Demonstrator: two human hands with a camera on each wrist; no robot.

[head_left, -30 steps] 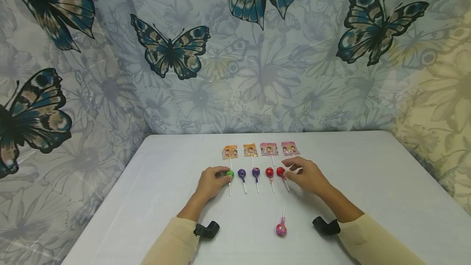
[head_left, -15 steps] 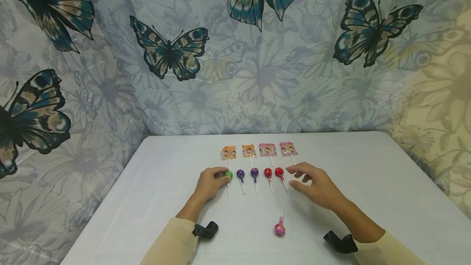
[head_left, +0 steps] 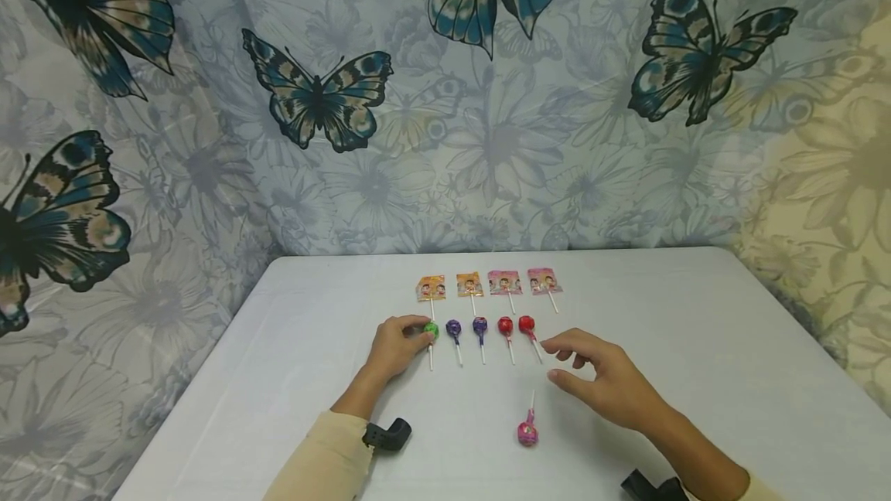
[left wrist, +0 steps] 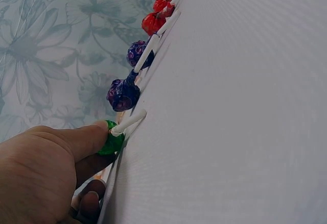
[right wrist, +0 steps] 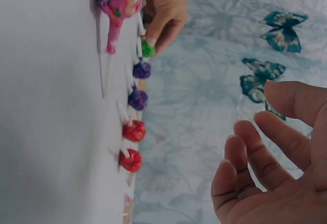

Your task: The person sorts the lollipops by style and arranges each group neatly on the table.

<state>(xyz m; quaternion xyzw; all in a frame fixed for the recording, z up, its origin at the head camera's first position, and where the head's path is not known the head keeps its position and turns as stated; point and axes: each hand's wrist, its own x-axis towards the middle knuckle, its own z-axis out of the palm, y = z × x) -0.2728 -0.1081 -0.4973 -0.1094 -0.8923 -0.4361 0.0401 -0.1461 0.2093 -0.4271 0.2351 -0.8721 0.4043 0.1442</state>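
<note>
My left hand (head_left: pixel 398 346) pinches the green lollipop (left wrist: pixel 113 141) by its wrapped head between thumb and fingers, its white stick pointing toward me. To its right lie two purple lollipops (head_left: pixel 454 328) and two red lollipops (head_left: pixel 527 324) in one row, sticks also toward me. My right hand (head_left: pixel 602 377) hovers right of the last red one, fingers spread and loosely bent, holding nothing. In front of that hand, nearer to me, lies a pink lollipop (head_left: pixel 527 433) with its head toward me and stick pointing away; it looms large in the right wrist view.
Behind the row lie two orange flat-wrapped lollipops (head_left: pixel 469 284) and two pink flat-wrapped lollipops (head_left: pixel 504 282). All rest on a white table (head_left: pixel 313 377). A butterfly-patterned cloth (head_left: pixel 487 138) hangs along the table's far edge.
My right hand has let go of the rightmost red lollipop and drawn back toward me and slightly right. The left hand keeps its pinch on the green lollipop.
</note>
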